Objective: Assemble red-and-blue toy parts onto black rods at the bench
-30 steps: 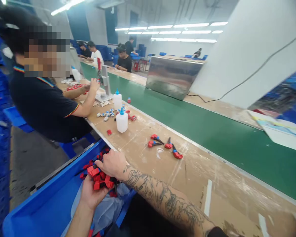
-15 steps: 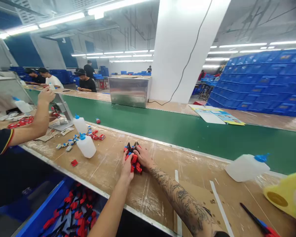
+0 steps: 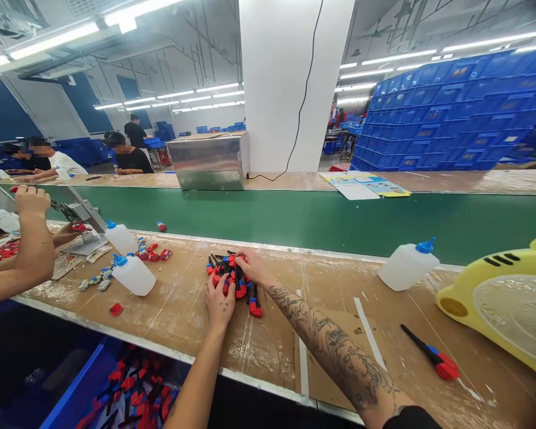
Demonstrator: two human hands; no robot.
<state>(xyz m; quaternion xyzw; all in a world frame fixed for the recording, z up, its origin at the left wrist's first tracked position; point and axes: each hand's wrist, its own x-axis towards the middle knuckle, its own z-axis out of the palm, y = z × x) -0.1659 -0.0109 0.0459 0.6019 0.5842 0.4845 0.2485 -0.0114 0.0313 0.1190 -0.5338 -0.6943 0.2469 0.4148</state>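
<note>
A loose pile of red, blue and black plastic pieces (image 3: 240, 290), each with a black stick-like part, lies on the cardboard-covered bench. Along the pile's near left side rests my left hand (image 3: 218, 302), its fingers apart and curved against the red blocks. My right hand (image 3: 254, 268) reaches in from the right with bent fingers closed on pieces at the top of the pile; exactly which ones is hidden. One similar piece (image 3: 433, 354) lies by itself at the right. More of them fill a blue bin (image 3: 78, 381) below the bench edge.
Two white bottles with blue caps (image 3: 134, 275) stand at the left near small red and white parts (image 3: 154, 253). Another bottle (image 3: 408, 265) and a yellow fan (image 3: 469, 286) are at the right. Behind runs a green conveyor (image 3: 286, 217). A co-worker's hand (image 3: 33, 205) works at far left.
The pieces bunched between my hands now lie spread in a pile on the bench. My left hand's fingers have loosened. The view has turned right, showing more of the fan.
</note>
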